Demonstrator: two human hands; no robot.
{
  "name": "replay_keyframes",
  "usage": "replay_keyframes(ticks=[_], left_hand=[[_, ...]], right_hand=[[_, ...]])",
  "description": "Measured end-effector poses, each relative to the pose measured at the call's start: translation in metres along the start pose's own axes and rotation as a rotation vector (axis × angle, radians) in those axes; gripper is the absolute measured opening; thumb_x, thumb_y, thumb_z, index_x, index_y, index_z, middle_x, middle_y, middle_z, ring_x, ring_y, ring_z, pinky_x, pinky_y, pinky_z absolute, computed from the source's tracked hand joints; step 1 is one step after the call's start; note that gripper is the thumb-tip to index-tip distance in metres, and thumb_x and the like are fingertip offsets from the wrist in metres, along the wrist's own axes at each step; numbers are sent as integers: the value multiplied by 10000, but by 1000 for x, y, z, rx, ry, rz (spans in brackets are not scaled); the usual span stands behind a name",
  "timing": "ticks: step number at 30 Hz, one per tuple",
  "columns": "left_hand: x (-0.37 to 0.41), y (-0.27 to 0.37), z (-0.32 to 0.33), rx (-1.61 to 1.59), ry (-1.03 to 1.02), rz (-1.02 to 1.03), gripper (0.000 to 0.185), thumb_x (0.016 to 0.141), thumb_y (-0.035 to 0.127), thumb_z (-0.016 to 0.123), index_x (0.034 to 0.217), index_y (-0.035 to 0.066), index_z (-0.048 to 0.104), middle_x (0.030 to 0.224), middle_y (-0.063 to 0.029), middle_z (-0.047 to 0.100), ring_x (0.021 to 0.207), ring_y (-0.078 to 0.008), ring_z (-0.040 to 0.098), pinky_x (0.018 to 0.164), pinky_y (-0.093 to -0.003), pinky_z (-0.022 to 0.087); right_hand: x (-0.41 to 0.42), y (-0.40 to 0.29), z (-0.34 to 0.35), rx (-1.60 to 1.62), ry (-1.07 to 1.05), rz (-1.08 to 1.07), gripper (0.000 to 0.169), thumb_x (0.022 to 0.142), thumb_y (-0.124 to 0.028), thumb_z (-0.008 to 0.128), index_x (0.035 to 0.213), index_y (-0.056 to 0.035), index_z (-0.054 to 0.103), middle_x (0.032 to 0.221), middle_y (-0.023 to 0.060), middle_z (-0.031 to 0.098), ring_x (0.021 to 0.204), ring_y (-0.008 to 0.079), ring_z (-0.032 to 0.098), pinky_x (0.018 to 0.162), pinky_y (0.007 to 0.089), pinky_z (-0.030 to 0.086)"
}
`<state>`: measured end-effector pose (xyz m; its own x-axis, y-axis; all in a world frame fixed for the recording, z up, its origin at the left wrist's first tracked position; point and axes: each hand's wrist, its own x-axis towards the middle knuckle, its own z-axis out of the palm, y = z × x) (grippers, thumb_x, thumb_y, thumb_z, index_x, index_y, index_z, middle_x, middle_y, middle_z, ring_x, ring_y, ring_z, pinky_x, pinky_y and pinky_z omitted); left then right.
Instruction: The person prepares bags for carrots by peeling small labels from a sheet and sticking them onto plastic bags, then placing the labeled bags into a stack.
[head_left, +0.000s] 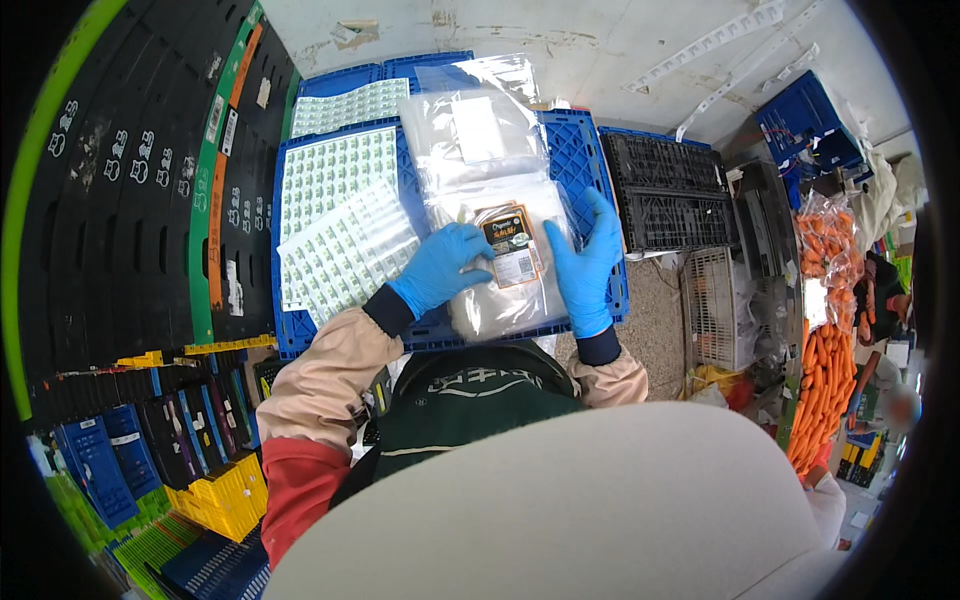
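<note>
A stack of clear plastic bags (495, 315) lies on a blue plastic crate (574, 150) before me. On the top bag is a black, white and orange printed label (514, 247). My left hand (442, 266), in a blue glove, bends over the label's left edge, with a gap between thumb and forefinger. My right hand (589, 262), gloved alike, is spread at the bags' right edge, thumb apart from the fingers. More clear bags (480, 127) lie farther back, with a white rectangle on them. Left of my left hand are sheets of small green-and-white stickers (349, 247).
Black crates (135, 165) are stacked high at the left. A yellow crate (225, 491) stands below them. Folded black crates (667, 191) lie right of the blue one, near a white basket (709, 307). Carrots (821, 390) fill a surface at far right, where another person (881, 397) is.
</note>
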<state>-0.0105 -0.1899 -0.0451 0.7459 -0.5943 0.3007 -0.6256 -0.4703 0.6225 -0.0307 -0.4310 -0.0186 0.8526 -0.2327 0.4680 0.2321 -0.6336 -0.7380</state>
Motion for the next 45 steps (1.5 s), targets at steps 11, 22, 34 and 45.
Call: replay_keyframes(ticks=[11,22,34,45], left_hand=[[20,-28,-65,-570,549,-480,179,1041,186,611,1068,29,694,1003,-34,685,929,-125,617,892,-280,495],[30,-15,-95,-55,491,-104,507,835,-142,447,1235,57,686,1257,-139,645,1167,-296,623,1035,-373,477],[-75,-47,-149,-22,261,-585,405,887,87,714,1280,12,648,1186,-166,717,1058,-279,703,910,-382,548],[-64,25,-197,-406,49,-680,244,909,101,749,1122,-15,718,945,-75,748,837,-113,680,794,-265,548]], right_hand=[[8,-10,-25,290,112,23,506,971,-53,679,1449,-41,510,1410,154,505,1323,282,506,1111,401,446],[15,-6,0,-342,-330,-360,180,749,-68,690,837,-208,760,1472,163,562,1480,395,375,1158,529,225],[32,-53,-24,180,-271,-230,368,882,9,703,1240,-75,681,1332,152,621,1222,346,585,1048,428,470],[71,-102,93,626,-1182,51,499,882,-135,817,1336,-95,614,918,-32,570,809,66,541,791,238,513]])
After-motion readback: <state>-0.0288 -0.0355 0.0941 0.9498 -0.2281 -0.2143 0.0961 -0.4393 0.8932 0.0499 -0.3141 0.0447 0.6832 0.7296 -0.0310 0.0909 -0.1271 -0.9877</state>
